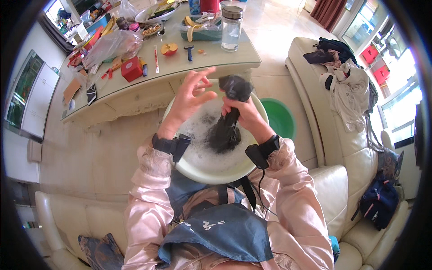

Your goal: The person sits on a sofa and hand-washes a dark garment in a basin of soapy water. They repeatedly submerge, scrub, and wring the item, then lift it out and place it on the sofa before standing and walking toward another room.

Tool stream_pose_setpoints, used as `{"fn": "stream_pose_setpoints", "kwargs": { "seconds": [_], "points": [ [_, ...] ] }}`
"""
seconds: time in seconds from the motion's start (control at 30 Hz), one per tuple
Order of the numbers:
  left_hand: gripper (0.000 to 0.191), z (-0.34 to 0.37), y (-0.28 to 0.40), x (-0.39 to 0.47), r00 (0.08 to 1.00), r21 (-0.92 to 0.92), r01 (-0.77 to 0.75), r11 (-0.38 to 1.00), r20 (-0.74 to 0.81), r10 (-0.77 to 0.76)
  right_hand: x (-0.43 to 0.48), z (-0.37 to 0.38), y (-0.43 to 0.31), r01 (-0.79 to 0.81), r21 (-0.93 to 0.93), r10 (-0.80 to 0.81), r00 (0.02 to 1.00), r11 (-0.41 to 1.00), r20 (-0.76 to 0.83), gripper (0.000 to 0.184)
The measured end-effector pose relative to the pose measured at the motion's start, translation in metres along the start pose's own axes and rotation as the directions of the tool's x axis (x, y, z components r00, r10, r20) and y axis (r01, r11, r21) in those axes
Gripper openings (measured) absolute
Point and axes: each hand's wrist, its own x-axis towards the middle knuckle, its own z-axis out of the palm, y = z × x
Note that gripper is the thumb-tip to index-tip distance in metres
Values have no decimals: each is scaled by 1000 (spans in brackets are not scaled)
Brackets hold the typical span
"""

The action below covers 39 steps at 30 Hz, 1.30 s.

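Observation:
A wet black garment is bunched in my right hand, which grips it near its upper end. Its lower part hangs into the foamy water of a pale washbasin. Above the far left part of the basin, my left hand is raised with its fingers spread and holds nothing. Black straps with small boxes circle both wrists, and a cable runs down from the right one. What lies under the suds is hidden.
A green basin stands on the floor to the right. Beyond is a glass-topped table with a glass jar, a halved apple, a razor, a red box and a phone. Clothes lie on the leather sofa.

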Motion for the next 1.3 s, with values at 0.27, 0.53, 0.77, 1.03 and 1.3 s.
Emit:
{"fn": "stream_pose_setpoints", "kwargs": {
  "seconds": [0.27,0.53,0.77,1.03,1.3],
  "points": [
    [40,73,-62,-29,918,-703,394,593,328,-222,19,9,-13,1,76,4,997,997,-76,13],
    [19,113,-94,-63,884,590,347,729,53,-465,35,-75,123,-301,-890,-105,929,342,-354,34],
    [59,103,-74,-82,809,620,436,652,47,-585,36,-81,122,-286,-917,207,950,279,-234,98],
    [35,59,-59,-60,706,-697,680,225,541,-457,19,-68,75,-478,257,457,878,840,142,82],
    [41,91,-82,-61,861,-933,223,-283,324,-392,-20,-29,86,97,427,-45,990,899,-131,80]
  ]
}}
